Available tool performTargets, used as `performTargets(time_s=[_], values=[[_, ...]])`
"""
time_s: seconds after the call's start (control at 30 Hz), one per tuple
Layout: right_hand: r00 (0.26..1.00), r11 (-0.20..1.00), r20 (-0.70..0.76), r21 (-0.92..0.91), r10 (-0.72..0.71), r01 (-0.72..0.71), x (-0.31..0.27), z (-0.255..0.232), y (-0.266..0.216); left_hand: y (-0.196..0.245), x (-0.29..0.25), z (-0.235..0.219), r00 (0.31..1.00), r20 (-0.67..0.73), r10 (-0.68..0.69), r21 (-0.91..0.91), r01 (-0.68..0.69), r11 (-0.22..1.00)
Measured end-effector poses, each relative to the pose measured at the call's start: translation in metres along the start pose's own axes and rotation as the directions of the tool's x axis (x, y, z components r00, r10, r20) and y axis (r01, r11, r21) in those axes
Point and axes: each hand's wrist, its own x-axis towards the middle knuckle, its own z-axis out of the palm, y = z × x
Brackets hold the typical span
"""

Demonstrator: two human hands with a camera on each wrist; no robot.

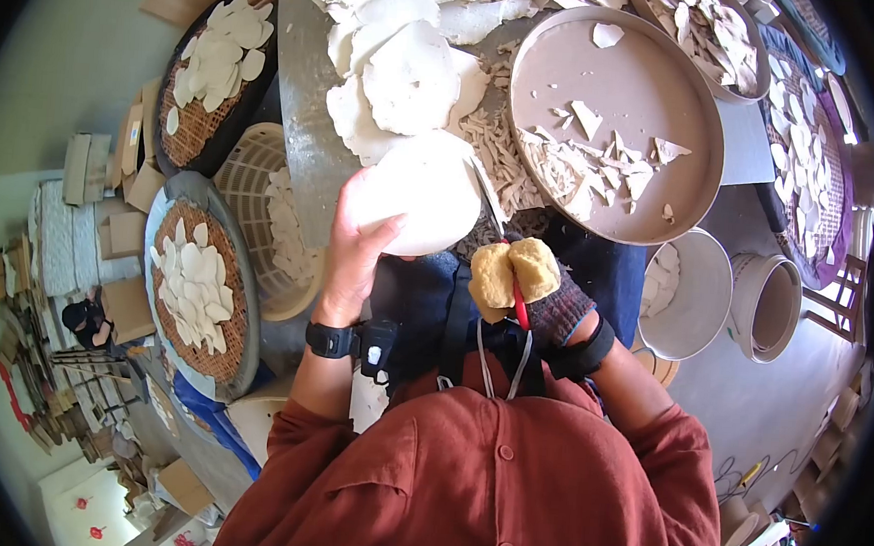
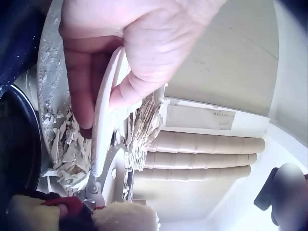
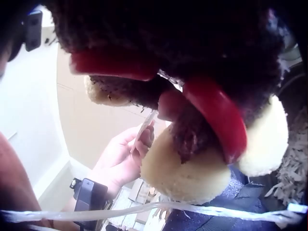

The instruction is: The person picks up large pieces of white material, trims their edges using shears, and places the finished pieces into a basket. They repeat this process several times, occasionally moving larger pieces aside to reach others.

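Observation:
My left hand [image 1: 357, 243] pinches a thin, white, rounded sheet [image 1: 417, 197], thumb on one face and fingers behind it. In the left wrist view the sheet [image 2: 103, 115] shows edge-on. My right hand [image 1: 563, 313], in a dark knit glove, grips red-handled scissors [image 1: 490, 194], whose blades lie along the sheet's right edge. Yellow foam pads [image 1: 534, 267] wrap around the handle area. From the right wrist, a red handle loop [image 3: 216, 113] shows around a gloved finger. More white sheets [image 1: 409, 76] are piled beyond the held one, with narrow offcuts [image 1: 509, 157] beside them.
A round tray [image 1: 651, 211] with broken pieces stands right of the pile on the metal table [image 1: 302, 115]. Woven trays of white pieces [image 1: 196, 293] and a plastic basket [image 1: 290, 299] stand at left. Buckets [image 1: 763, 308] stand on the floor at right.

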Motion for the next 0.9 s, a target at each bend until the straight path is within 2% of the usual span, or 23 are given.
performTargets(time_s=[0.03,0.1,0.17,0.3,0.37,0.4,0.43,0.47,0.5,0.53,0.57,0.6,0.63,0.67,0.7,0.73,0.8,0.9], values=[[1.000,0.992,-0.001,-0.126,-0.024,0.024,0.001,-0.003,0.002,0.005,0.000,-0.001,0.999,0.042,-0.023,0.007,0.023,1.000],[0.995,0.940,-0.023,-0.331,-0.093,0.081,0.002,-0.002,-0.001,0.015,-0.004,0.008,0.994,0.023,-0.107,-0.048,0.108,0.993],[0.993,0.945,-0.047,-0.316,-0.104,0.084,-0.002,0.005,-0.013,0.018,-0.003,0.008,0.987,0.029,-0.160,-0.072,0.162,0.984],[0.999,0.997,-0.048,0.078,-0.002,0.006,-0.014,0.014,-0.016,0.016,0.000,0.002,0.978,0.073,-0.194,-0.063,0.198,0.978],[0.999,0.882,0.040,0.468,0.029,-0.044,-0.014,0.017,-0.018,0.015,0.005,-0.003,0.984,0.106,-0.144,-0.023,0.147,0.989],[1.000,0.956,0.003,0.292,-0.012,0.011,-0.011,0.011,-0.011,0.008,0.009,-0.008,0.986,0.136,-0.099,0.007,0.099,0.995],[0.998,0.993,-0.027,0.103,-0.060,0.062,-0.005,0.004,-0.006,0.011,0.009,-0.009,0.982,0.150,-0.117,0.031,0.114,0.993],[0.997,0.998,-0.031,-0.005,-0.070,0.070,-0.005,-0.002,0.000,0.013,0.008,-0.010,0.977,0.164,-0.136,0.055,0.128,0.990],[0.996,0.991,-0.036,-0.113,-0.080,0.075,-0.004,0.001,-0.005,0.030,0.006,-0.005,0.963,0.161,-0.214,0.075,0.204,0.976],[0.998,0.989,-0.027,-0.137,-0.051,0.047,-0.007,0.004,-0.011,0.039,0.007,-0.002,0.944,0.160,-0.288,0.097,0.275,0.956],[0.998,0.993,0.013,0.098,-0.066,0.064,-0.008,0.009,-0.016,0.036,0.005,0.003,0.973,0.098,-0.208,0.013,0.207,0.978],[0.995,0.943,0.054,0.329,-0.080,0.058,-0.008,0.014,-0.020,0.028,0.001,0.010,0.991,0.029,-0.131,-0.067,0.133,0.989],[0.994,0.929,0.073,0.366,-0.086,0.053,-0.008,0.014,-0.018,0.019,-0.001,0.013,0.997,-0.047,-0.060,-0.141,0.053,0.989],[0.991,0.913,0.093,0.404,-0.091,0.046,-0.007,0.013,-0.014,0.000,-0.002,0.008,0.994,-0.112,-0.006,-0.137,-0.009,0.990],[0.989,0.896,0.112,0.442,-0.096,0.037,-0.006,0.013,-0.013,-0.001,-0.005,0.012,0.991,-0.137,0.008,-0.137,-0.027,0.990],[0.986,0.955,0.087,0.275,-0.143,0.114,-0.008,0.013,-0.013,-0.002,-0.009,0.019,0.986,-0.164,0.021,-0.138,-0.044,0.989],[0.998,0.995,0.041,0.091,-0.038,0.034,-0.011,0.010,-0.018,0.004,-0.014,0.030,0.978,-0.208,0.012,-0.153,-0.045,0.987],[0.994,0.971,-0.053,-0.226,-0.095,0.081,-0.003,0.002,-0.012,0.003,-0.011,0.031,0.980,-0.200,-0.006,-0.148,-0.024,0.989]])
